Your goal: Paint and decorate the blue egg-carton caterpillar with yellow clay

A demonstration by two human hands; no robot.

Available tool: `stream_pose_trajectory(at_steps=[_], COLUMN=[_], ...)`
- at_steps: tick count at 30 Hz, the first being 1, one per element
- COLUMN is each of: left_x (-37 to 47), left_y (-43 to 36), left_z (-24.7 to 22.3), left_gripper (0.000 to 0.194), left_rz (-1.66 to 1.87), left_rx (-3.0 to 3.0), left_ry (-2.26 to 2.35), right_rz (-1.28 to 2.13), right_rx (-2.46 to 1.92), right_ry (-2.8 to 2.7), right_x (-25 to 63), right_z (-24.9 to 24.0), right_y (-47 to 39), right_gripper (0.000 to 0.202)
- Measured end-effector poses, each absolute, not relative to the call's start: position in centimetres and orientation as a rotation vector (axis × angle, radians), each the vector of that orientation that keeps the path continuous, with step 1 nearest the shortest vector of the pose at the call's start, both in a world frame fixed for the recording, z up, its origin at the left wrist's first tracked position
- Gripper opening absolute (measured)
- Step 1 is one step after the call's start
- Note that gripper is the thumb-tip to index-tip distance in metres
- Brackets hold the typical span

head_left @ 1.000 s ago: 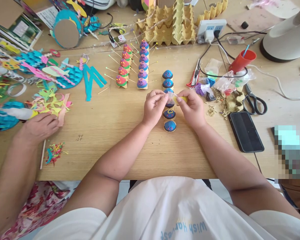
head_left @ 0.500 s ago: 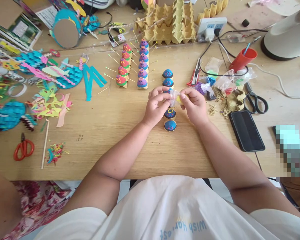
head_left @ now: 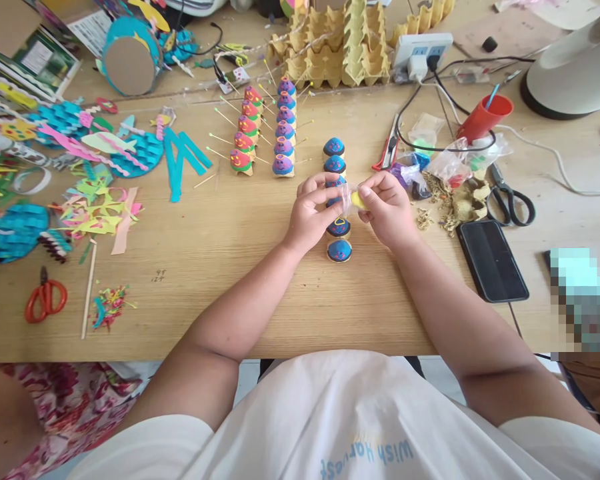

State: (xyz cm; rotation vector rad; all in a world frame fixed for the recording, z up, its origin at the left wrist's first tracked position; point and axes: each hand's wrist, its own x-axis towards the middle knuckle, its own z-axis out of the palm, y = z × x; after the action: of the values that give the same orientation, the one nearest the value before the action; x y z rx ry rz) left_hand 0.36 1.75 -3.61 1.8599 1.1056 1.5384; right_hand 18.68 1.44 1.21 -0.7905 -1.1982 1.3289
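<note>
Since the earlier frame I'm drawing both hands closer together; the co-worker's hand is gone from the far left. My left hand [head_left: 314, 212] and right hand [head_left: 387, 208] are both pinching a small clear plastic bag with a yellow clay lump [head_left: 355, 199] above the column of blue-painted domed egg-cup figures [head_left: 339, 250]. I judge I'm working clay free; next calls for a fine pinch. Open wooden counter [head_left: 220, 267] lies nearer me; the black phone [head_left: 492, 260] is crowding the right.

Head cam, looks down, table [head_left: 280, 293] prob close
</note>
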Motion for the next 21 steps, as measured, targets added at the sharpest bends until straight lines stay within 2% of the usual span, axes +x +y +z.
stream_pose_trajectory(at_steps=[21], left_x=[0.3], left_y=[0.7], left_z=[-2.3], left_gripper=[0.023], left_rz=[1.600], left_rx=[1.931], left_ry=[1.223], right_rz=[1.505], right_rx=[-0.740], right_ry=[-1.308], right_x=[18.7], right_z=[1.3], right_y=[1.1], right_gripper=[0.060])
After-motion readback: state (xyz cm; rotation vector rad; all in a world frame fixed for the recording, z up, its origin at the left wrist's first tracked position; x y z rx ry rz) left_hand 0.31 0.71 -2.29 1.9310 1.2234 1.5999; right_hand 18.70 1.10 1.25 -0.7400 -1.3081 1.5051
